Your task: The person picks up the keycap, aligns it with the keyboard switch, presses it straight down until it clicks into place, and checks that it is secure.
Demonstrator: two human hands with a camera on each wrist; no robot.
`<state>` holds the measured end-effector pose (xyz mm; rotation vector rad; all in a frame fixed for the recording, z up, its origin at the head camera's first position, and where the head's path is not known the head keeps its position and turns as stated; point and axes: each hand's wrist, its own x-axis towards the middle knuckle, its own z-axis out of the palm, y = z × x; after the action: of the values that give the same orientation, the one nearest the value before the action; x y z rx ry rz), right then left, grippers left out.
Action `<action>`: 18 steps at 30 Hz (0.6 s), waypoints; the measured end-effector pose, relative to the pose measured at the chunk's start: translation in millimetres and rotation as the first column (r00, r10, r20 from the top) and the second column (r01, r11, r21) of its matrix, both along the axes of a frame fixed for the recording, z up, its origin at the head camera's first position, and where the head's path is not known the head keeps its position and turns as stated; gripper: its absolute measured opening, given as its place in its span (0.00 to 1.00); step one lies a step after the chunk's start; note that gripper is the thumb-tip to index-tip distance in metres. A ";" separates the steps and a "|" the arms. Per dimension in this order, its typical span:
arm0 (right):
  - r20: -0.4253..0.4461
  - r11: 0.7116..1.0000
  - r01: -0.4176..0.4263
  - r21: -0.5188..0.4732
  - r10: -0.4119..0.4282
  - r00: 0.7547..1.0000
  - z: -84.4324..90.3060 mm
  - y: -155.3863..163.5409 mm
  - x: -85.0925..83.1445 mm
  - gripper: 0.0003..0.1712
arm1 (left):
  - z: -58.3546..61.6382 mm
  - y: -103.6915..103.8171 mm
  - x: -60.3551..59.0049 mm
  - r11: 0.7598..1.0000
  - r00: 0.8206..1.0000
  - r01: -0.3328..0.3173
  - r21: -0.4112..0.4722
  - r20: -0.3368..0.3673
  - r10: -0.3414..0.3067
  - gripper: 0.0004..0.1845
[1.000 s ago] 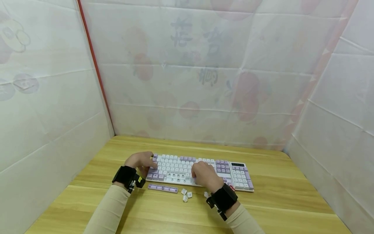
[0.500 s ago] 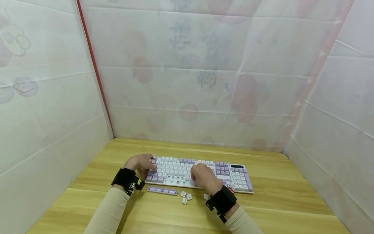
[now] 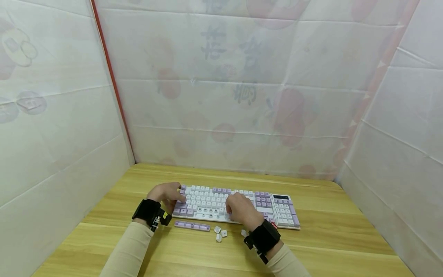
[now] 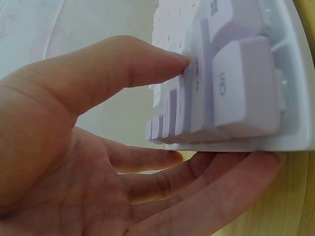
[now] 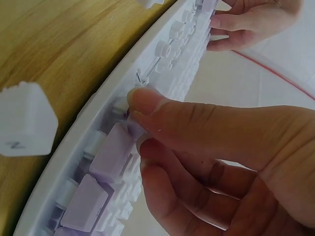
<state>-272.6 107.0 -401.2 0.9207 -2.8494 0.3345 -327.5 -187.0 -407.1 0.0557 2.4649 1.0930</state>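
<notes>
A white and lilac keyboard [image 3: 207,202] lies on the wooden table [image 3: 328,238]. My left hand [image 3: 167,193] grips its left end, thumb [image 4: 123,69] on the edge keys and fingers [image 4: 197,187] under the keyboard frame [image 4: 295,132]. My right hand [image 3: 241,209] is over the bottom row, where thumb [image 5: 147,101] and forefinger pinch a lilac keycap [image 5: 134,129]. Bare switch stems [image 5: 165,49] show where caps are off the keyboard [image 5: 93,123].
A long lilac key strip [image 3: 192,225] and several loose white keycaps [image 3: 220,232] lie on the table just in front of the keyboard. One loose cap [image 5: 24,120] is close to my right hand. White sheeted walls [image 3: 52,134] enclose the table on three sides.
Both hands keep their places on the keyboard. Only the head view has shifted slightly.
</notes>
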 end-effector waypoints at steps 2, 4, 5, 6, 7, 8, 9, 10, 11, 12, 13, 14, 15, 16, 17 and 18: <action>0.006 1.000 0.000 -0.001 0.000 1.000 0.6 0.5 0.2 0.14 | 0.3 0.6 -0.5 1.000 1.000 0.002 -0.002 -0.001 -0.002 0.34; 0.010 1.000 -0.001 -0.003 0.001 1.000 1.5 1.5 0.4 0.14 | 0.5 1.8 -1.2 1.000 1.000 0.005 -0.005 -0.004 -0.005 0.34; 0.010 1.000 -0.004 -0.004 0.004 1.000 1.8 2.1 0.6 0.14 | 0.5 2.4 -1.5 1.000 1.000 0.008 -0.006 -0.005 -0.008 0.34; 0.013 1.000 -0.006 -0.006 0.006 1.000 2.0 2.7 0.6 0.14 | 0.5 3.0 -1.6 1.000 1.000 0.009 -0.006 -0.004 -0.009 0.35; 0.012 1.000 -0.007 -0.006 0.007 1.000 2.4 3.3 0.7 0.13 | 0.5 3.7 -1.7 1.000 1.000 0.009 -0.006 -0.004 -0.009 0.35; 0.014 1.000 -0.008 -0.007 0.008 1.000 3.1 3.9 0.9 0.13 | 0.6 4.3 -1.7 1.000 1.000 0.010 -0.007 -0.003 -0.010 0.36; 0.013 1.000 -0.009 -0.006 0.010 1.000 3.4 4.5 1.0 0.12 | 0.5 4.9 -1.7 1.000 1.000 0.015 -0.010 -0.003 -0.015 0.36; 0.015 1.000 -0.011 -0.005 0.011 1.000 3.4 5.2 1.0 0.11 | 0.7 5.4 -1.8 1.000 1.000 0.020 -0.013 -0.004 -0.020 0.38; 0.014 1.000 -0.013 -0.004 0.013 1.000 3.5 5.8 1.0 0.11 | 0.7 5.8 -2.2 1.000 1.000 0.019 -0.014 -0.003 -0.019 0.39; 0.015 1.000 -0.014 -0.003 0.014 1.000 3.3 6.2 0.8 0.11 | 0.7 6.2 -2.3 1.000 1.000 0.018 -0.016 -0.003 -0.018 0.39; 0.014 1.000 -0.014 -0.001 0.014 1.000 3.3 6.5 0.5 0.11 | 0.6 6.5 -2.7 1.000 1.000 0.018 -0.019 -0.003 -0.018 0.39; 0.015 1.000 -0.013 0.000 0.013 1.000 3.1 6.8 0.2 0.11 | 0.5 6.7 -3.1 1.000 1.000 0.021 -0.020 -0.004 -0.021 0.39; 0.014 1.000 -0.011 0.002 0.011 1.000 2.6 7.0 -0.2 0.11 | 0.3 6.7 -3.6 1.000 1.000 0.023 -0.021 -0.005 -0.023 0.39; 0.015 1.000 -0.008 0.002 0.008 1.000 2.2 7.1 -0.6 0.11 | 0.4 6.9 -3.9 1.000 1.000 0.020 -0.018 -0.005 -0.021 0.40; 0.013 1.000 -0.006 0.002 0.006 1.000 1.9 7.0 -0.7 0.11 | 0.5 7.0 -3.9 1.000 1.000 0.016 -0.012 -0.003 -0.016 0.40; 0.014 1.000 -0.003 0.001 0.003 1.000 1.7 6.9 -0.7 0.12 | 0.5 7.0 -3.7 1.000 1.000 0.017 -0.009 -0.001 -0.017 0.40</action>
<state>-273.3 113.9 -399.5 0.9263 -2.8612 0.3415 -331.2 -180.0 -406.6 0.0749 2.4659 1.0744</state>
